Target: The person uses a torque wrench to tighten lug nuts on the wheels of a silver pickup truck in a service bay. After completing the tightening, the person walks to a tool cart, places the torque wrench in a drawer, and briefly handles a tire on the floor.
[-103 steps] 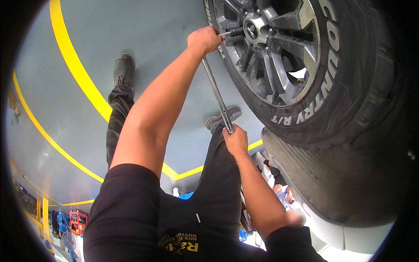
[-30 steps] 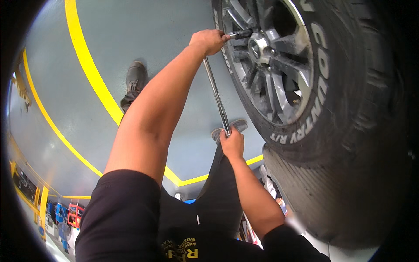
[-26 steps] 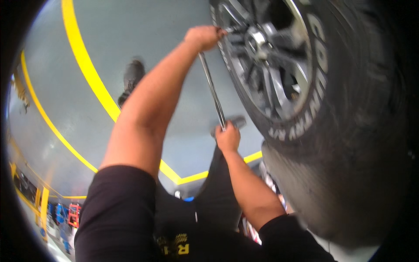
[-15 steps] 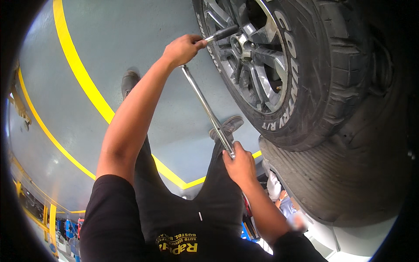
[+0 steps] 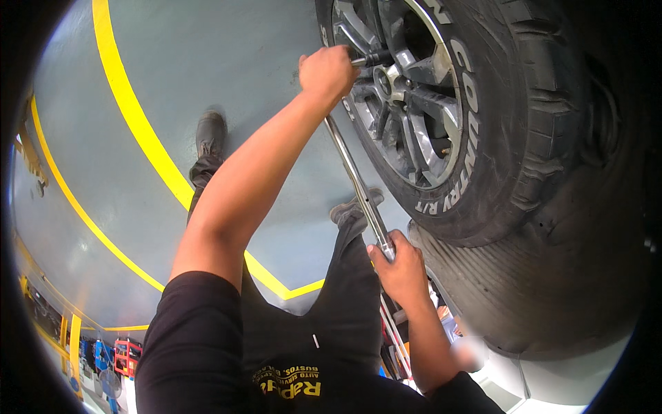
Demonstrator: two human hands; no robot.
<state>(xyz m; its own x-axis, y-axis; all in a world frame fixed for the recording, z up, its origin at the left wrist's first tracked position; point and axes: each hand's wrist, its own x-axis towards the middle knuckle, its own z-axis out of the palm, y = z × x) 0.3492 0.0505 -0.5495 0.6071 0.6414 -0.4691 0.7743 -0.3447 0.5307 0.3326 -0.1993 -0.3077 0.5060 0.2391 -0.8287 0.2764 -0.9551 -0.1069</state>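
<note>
Wrench bar (image 5: 355,181) inside both fists' fingers (image 5: 386,265)

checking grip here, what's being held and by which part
A long metal wrench: left hand at its head by the wheel, right hand on the handle's lower end.

Lettering and markings only; no packages or screens

Raised white lettering (image 5: 463,131) curves along the black tyre sidewall (image 5: 524,103) at upper right. A yellow printed logo (image 5: 293,386) sits on the person's dark shirt at the bottom edge. Yellow painted lines (image 5: 138,124) cross the grey floor (image 5: 227,62), bending to a corner near the legs.
</note>
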